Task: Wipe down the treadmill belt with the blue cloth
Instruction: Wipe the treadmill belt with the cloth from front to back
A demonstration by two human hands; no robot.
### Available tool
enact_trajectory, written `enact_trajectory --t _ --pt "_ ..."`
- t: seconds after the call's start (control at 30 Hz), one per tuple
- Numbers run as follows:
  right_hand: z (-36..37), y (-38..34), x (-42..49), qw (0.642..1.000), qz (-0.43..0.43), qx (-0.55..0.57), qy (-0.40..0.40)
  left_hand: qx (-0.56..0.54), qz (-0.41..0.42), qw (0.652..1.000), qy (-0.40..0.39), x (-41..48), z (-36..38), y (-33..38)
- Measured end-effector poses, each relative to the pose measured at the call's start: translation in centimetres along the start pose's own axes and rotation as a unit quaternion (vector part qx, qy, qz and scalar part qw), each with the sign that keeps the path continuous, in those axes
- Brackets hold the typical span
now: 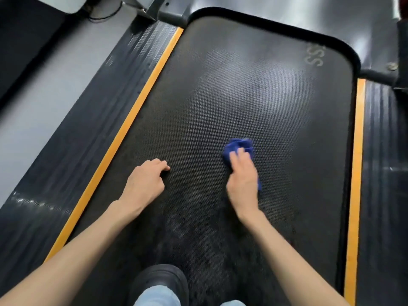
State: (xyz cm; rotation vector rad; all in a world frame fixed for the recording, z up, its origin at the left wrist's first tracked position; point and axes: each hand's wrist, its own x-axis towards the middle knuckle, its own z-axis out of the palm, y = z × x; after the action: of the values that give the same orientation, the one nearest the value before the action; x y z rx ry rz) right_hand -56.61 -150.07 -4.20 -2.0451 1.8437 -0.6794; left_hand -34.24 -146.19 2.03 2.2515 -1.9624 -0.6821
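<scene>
Right hand [242, 177], right of frame centre, grips the bunched blue cloth [238, 149] against the treadmill belt [242, 89]. Left hand [144, 184], left of centre, rests on the belt, fingers loosely curled, holding nothing.

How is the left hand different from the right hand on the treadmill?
The right hand holds the bunched blue cloth against the treadmill belt; the left hand holds nothing.
The left hand's fingers are bent, tips on the belt; the right hand's fingers lie over the cloth.
The right hand looks blurred; the left hand sharp.
Both are bare and low on the belt.
</scene>
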Motion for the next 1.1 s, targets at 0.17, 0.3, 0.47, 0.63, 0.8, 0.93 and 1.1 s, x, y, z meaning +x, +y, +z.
enact_trajectory --t 0.17,0.3,0.47,0.63,0.8,0.93,1.1 --pt "1.3 -3.0 -2.8 0.956 -0.254 -0.014 -0.147 0.055 -0.026 0.998 -0.021 0.7 0.2 1.2" --pt "-2.4 4.2 0.5 0.982 -0.16 -0.052 -0.08 0.057 -0.028 0.998 -0.006 0.4 0.1 1.8" --pt "-2.7 4.0 1.6 0.999 0.008 -0.041 0.009 0.04 -0.023 0.999 -0.011 0.4 0.2 1.3" --pt "1.3 -4.3 -3.9 0.948 -0.282 0.008 -0.146 0.036 -0.034 0.999 0.008 0.6 0.4 1.8" --pt "-1.8 3.5 0.0 0.967 -0.223 -0.056 -0.108 -0.011 0.002 0.999 0.037 -0.8 1.5 1.8" --pt "-4.0 6.2 1.6 0.997 -0.02 -0.069 0.01 -0.016 0.034 0.998 0.052 -1.4 2.2 1.9" --pt "1.1 -1.6 -2.7 0.979 -0.178 -0.023 -0.093 0.001 0.018 0.999 0.048 -0.6 2.0 1.9"
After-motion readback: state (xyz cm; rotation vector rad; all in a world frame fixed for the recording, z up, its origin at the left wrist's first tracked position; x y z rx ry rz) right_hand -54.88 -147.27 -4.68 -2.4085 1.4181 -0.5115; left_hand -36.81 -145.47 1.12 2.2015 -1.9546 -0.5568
